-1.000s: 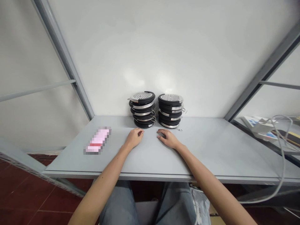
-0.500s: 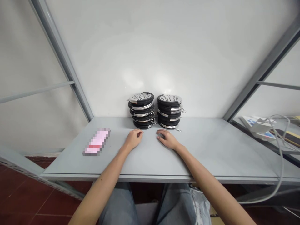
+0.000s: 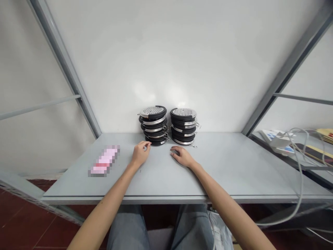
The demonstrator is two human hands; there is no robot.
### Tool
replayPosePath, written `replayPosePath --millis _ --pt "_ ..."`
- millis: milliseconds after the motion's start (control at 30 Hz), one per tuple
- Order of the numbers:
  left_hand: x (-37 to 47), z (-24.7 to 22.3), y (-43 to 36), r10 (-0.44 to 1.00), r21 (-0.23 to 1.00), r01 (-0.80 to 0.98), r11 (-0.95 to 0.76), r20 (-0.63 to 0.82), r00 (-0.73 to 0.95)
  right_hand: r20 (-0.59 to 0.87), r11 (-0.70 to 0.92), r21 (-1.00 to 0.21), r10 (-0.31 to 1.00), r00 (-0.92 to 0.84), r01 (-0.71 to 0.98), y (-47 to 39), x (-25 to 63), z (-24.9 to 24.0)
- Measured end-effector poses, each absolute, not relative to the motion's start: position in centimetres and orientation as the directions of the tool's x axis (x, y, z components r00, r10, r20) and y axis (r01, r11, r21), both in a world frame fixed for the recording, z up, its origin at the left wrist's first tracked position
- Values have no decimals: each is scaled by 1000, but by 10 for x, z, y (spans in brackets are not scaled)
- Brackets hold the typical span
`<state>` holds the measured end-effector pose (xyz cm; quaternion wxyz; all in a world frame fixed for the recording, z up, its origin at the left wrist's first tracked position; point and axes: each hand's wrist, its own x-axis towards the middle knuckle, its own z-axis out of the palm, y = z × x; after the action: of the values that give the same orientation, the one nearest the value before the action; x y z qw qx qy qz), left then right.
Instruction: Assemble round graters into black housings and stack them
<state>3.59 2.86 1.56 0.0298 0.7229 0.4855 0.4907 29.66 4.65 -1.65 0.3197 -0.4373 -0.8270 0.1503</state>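
Two stacks of round metal pieces stand at the back of the table: the left stack [image 3: 153, 125] and the right stack [image 3: 183, 125]. Each top piece shows a perforated silver disc partly ringed in black, and small wire hooks or loops stick out from the sides. My left hand [image 3: 141, 152] rests on the tabletop just in front of the left stack, its fingers curled in with nothing visible in them. Before the right stack lies my right hand [image 3: 182, 156], thumb apart from the loosely bent fingers, holding nothing.
On the left of the grey table [image 3: 223, 173] lies a pixelated pink-and-red flat object [image 3: 104, 160]. A white wall [image 3: 166, 62] rises behind. To the right, a lower shelf carries papers [image 3: 277, 139], and a pale cable [image 3: 300, 194] loops past the table's right side.
The view has shifted slightly. My left hand has moved a little left and forward, nearer the foot of the left stack. My right hand and both stacks look much the same.
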Motion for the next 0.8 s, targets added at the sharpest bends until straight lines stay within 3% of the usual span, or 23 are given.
replayPosePath --millis 167,333,600,800 --pt "33 69 22 530 350 790 -504 847 -37 414 576 -534 816 -403 619 47 296 -17" --pt "32 130 39 452 189 837 -514 889 76 417 575 -538 817 -398 617 48 296 -19" --pt "25 161 77 619 62 799 -599 669 412 420 568 -537 821 -386 623 44 295 -15" --pt "34 169 86 604 -95 765 -637 556 572 414 565 -544 824 -387 621 45 296 -16"
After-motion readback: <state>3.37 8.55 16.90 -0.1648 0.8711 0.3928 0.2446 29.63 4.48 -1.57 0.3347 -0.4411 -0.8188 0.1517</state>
